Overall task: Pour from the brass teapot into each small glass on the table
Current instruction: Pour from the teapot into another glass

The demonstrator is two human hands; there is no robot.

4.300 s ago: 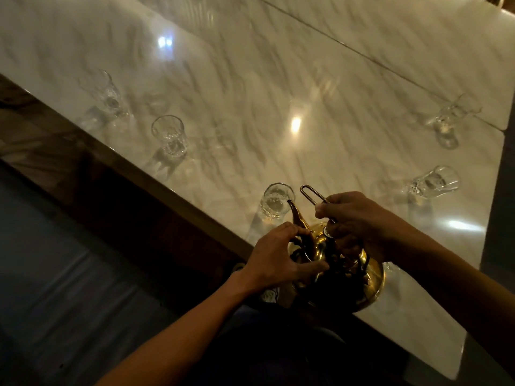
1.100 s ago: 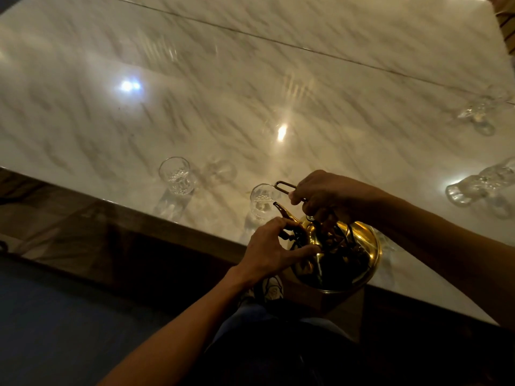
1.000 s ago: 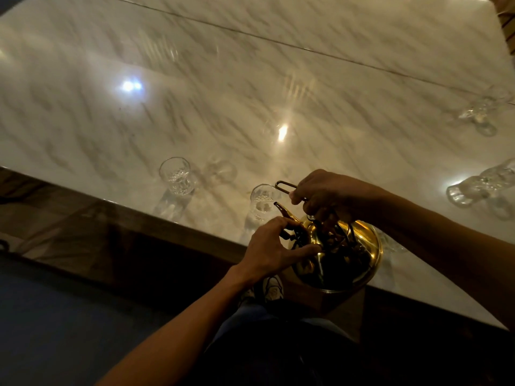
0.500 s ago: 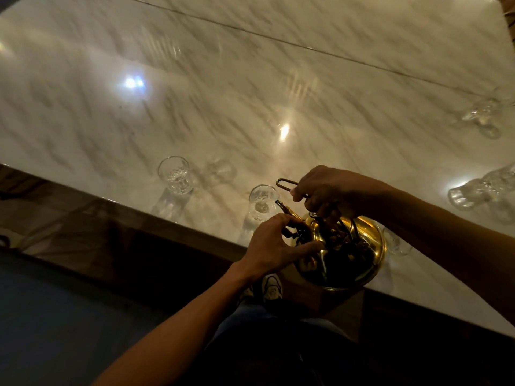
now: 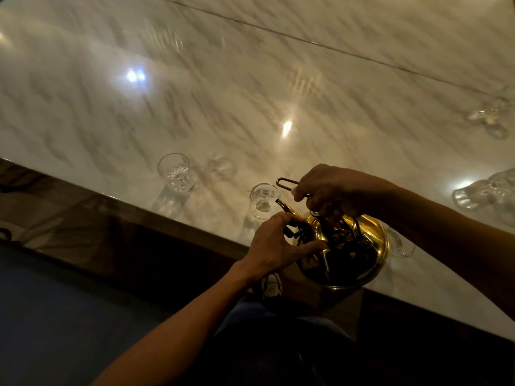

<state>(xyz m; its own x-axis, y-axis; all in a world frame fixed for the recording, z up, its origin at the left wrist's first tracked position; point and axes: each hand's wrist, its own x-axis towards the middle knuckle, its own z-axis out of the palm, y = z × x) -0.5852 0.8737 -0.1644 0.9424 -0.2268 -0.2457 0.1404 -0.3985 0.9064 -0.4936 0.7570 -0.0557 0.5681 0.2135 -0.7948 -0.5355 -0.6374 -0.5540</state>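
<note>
The brass teapot (image 5: 373,240) is held over the near edge of the marble table (image 5: 250,93) and tipped forward. Its spout (image 5: 285,207) is brought to the right rim of the small glass (image 5: 262,203), which stands upright just inside that edge. The wire handle (image 5: 285,183) is gripped by the right hand (image 5: 331,190), with the fingers curled round it and the loop end left sticking out to the left. The left hand (image 5: 271,246) is closed on the pot's front — forefinger hooked over the base of the spout, thumb laid along the shoulder toward the lid. Whether anything runs from the spout cannot be told in the dim light.

Little is changed from half a second ago: both grips are kept as they were, and the spout tip is found at the same rim of the same glass. The pot's body is hardly shifted.

A second glass (image 5: 175,172) is seen upright further left along the edge. A third glass (image 5: 401,243) sits just beside the pot on its right, partly hidden by it. At the right border a fourth glass (image 5: 479,193) and, farther back, a fifth glass (image 5: 490,118) are blurred — their fill cannot be judged. A shoe (image 5: 271,285) is visible below the table edge, under the left wrist.
</note>
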